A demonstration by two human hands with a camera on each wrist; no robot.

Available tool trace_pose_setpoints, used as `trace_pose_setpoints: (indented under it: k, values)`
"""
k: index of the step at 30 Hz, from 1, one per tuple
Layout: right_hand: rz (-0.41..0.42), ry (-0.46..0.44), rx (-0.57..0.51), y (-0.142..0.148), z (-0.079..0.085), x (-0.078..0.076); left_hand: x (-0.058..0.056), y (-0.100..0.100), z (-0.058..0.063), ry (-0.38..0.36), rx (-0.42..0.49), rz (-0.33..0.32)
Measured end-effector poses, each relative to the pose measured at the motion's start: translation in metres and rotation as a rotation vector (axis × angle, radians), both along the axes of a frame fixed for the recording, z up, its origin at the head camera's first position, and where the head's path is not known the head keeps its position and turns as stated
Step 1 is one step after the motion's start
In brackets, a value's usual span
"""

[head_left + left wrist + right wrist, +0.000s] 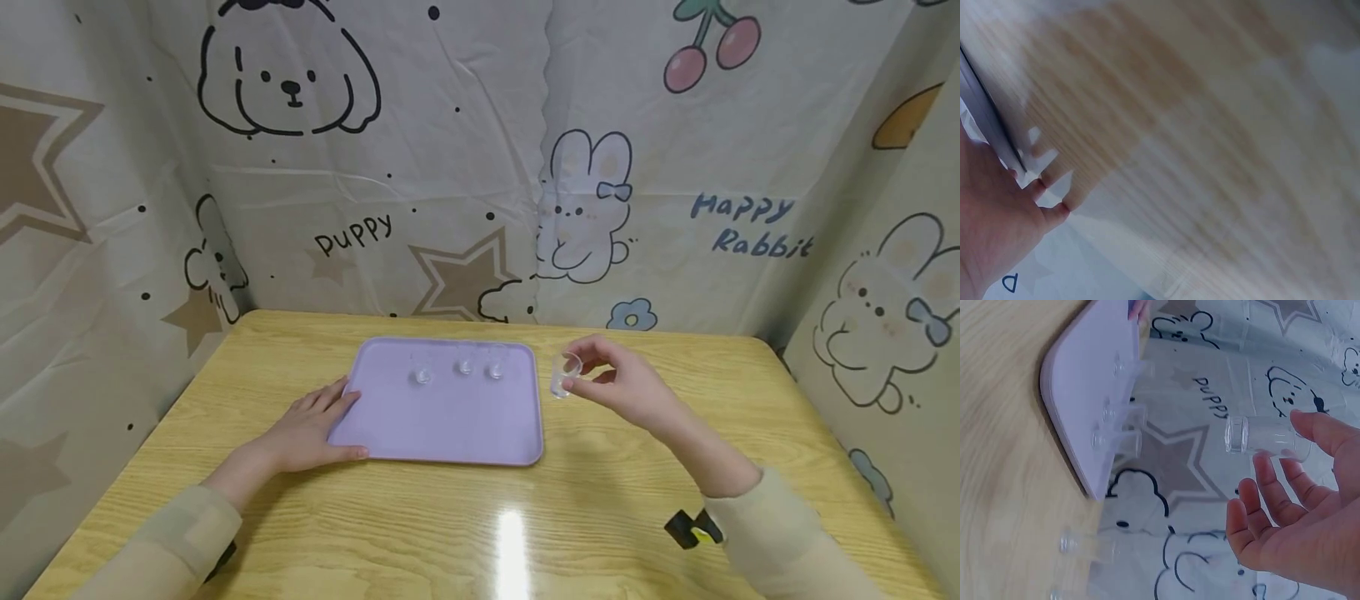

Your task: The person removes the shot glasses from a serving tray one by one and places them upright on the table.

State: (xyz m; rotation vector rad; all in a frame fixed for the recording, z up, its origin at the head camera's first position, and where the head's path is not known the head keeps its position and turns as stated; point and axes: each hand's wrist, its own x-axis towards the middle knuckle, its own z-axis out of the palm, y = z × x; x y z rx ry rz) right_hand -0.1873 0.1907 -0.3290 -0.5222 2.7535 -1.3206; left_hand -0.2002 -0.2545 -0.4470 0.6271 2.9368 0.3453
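A lilac tray lies on the wooden table. Three small clear shot glasses stand upright toward its back: a left one, a middle one and a right one. My left hand rests against the tray's left edge, fingers spread and thumb at the front corner. Just past the tray's right edge, my right hand pinches another clear shot glass between thumb and fingers. This glass is upright, raised above the table, and looks empty in the right wrist view.
Two more clear glasses show low in the right wrist view, one standing on the table and one cut off by the frame edge. A printed cloth curtain encloses the table's back and sides.
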Motion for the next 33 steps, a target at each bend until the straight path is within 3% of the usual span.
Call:
trace_pose_setpoints:
  k: [8, 14, 33]
  values:
    - [-0.050, 0.021, 0.029, 0.041, 0.011, -0.001, 0.001, 0.000, -0.001, 0.010, 0.031, 0.004]
    - [-0.130, 0.004, 0.074, 0.070, 0.010, -0.006, 0.001, 0.000, 0.001, 0.014, 0.034, 0.000]
    - [-0.352, -0.051, 0.028, 0.122, -0.049, -0.040, 0.000, 0.000, 0.002, -0.004, 0.017, -0.010]
